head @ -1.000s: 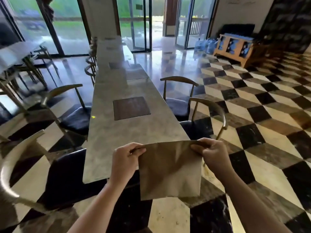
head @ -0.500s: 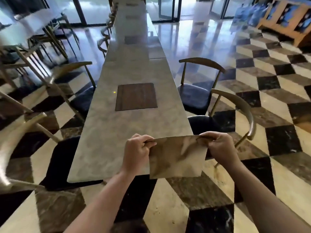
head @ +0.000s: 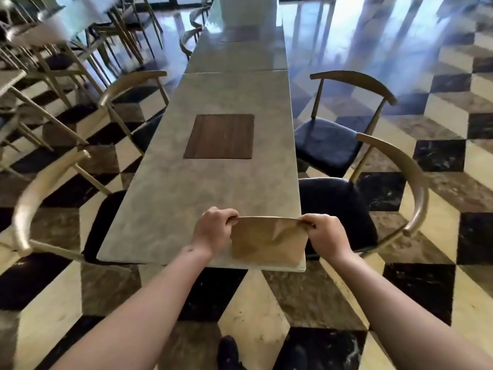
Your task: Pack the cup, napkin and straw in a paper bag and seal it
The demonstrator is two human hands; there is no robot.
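Observation:
A flat brown paper bag (head: pixel 268 243) hangs upright over the near right corner of the long marble table (head: pixel 186 198). My left hand (head: pixel 213 231) pinches its top left corner and my right hand (head: pixel 326 235) pinches its top right corner. The bag's lower edge is at about the height of the table's front edge. I see no cup, napkin or straw anywhere.
A dark wooden square inlay (head: pixel 220 136) sits in the table's middle. Chairs with curved backs stand on both sides, the nearest at right (head: pixel 386 193) and at left (head: pixel 53 198). The floor is checkered tile. My dark shoe (head: pixel 226 352) shows below.
My view has tilted downward and come closer to the table. The bag, held by both hands the whole time, now hangs over the table's near corner instead of in front of its edge.

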